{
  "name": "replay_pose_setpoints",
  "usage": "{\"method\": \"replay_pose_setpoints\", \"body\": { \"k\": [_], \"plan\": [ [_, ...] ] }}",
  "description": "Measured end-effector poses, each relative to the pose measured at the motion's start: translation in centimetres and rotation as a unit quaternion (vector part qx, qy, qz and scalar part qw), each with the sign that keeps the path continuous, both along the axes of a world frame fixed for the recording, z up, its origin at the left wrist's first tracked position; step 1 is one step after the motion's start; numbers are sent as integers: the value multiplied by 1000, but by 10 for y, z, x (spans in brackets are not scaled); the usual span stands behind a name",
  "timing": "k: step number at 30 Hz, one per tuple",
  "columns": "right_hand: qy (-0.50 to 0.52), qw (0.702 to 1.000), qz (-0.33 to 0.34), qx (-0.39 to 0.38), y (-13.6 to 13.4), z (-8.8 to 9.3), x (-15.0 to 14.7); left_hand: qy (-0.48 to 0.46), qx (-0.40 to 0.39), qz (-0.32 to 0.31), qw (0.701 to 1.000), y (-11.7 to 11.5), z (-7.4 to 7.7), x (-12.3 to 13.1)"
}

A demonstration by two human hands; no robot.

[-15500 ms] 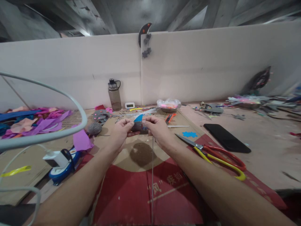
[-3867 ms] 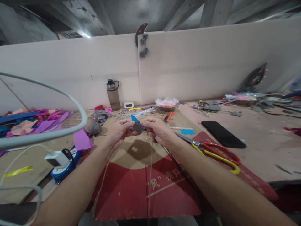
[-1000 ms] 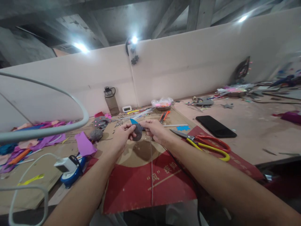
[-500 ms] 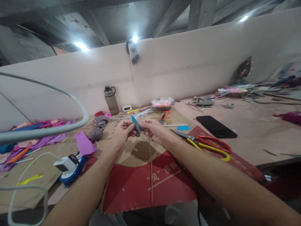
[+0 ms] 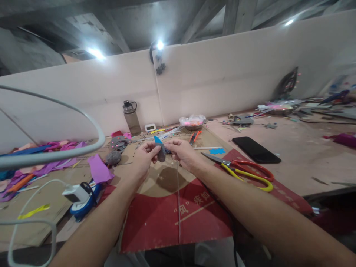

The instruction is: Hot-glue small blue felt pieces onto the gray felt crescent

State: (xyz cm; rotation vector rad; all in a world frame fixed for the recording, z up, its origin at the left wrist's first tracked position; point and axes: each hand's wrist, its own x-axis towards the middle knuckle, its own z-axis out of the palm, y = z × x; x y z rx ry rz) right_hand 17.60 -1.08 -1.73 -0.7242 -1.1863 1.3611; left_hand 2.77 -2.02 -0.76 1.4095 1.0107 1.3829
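A small felt-like piece point(image 5: 161, 154), grey with a blue pointed tip point(image 5: 158, 139), is pinched between the thumb and fingers of my left hand point(image 5: 148, 155). My right hand point(image 5: 180, 151) is closed at the right edge of that piece, thumb and forefinger pressed together. From under the right hand a grey yarn point(image 5: 178, 193) hangs down across the cardboard; the fingers hide its upper end. Both hands are raised above the red and brown cardboard point(image 5: 155, 222). Right of them lie a blue jagged-edged cutout point(image 5: 217, 151) and scissors point(image 5: 236, 167) with red and yellow handles.
A black phone point(image 5: 256, 149) lies to the right. At the back stand a bottle point(image 5: 132, 118) and a bowl point(image 5: 192, 122). A grey yarn ball point(image 5: 113, 157), purple scrap point(image 5: 100, 168) and blue power strip point(image 5: 83, 207) are on the left. A grey curved tube point(image 5: 69, 152) crosses the left side.
The grey and blue piece has turned, so more of its broad grey face shows and its blue tip leans slightly further left. Both hands stay nearly in place.
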Motion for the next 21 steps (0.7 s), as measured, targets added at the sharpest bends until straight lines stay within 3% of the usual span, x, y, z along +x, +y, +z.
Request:
{"method": "replay_pose_setpoints", "body": {
  "k": [10,15,21],
  "plan": [
    [-105,988,-103,52,-7,6,-2,7,21,20,1000,3,-4,-4],
    [-156,970,-143,119,-10,8,0,-9,30,27,999,5,-5,-5],
    [-144,971,-148,118,-11,8,0,-25,28,22,999,4,-4,-4]
  ]
}}
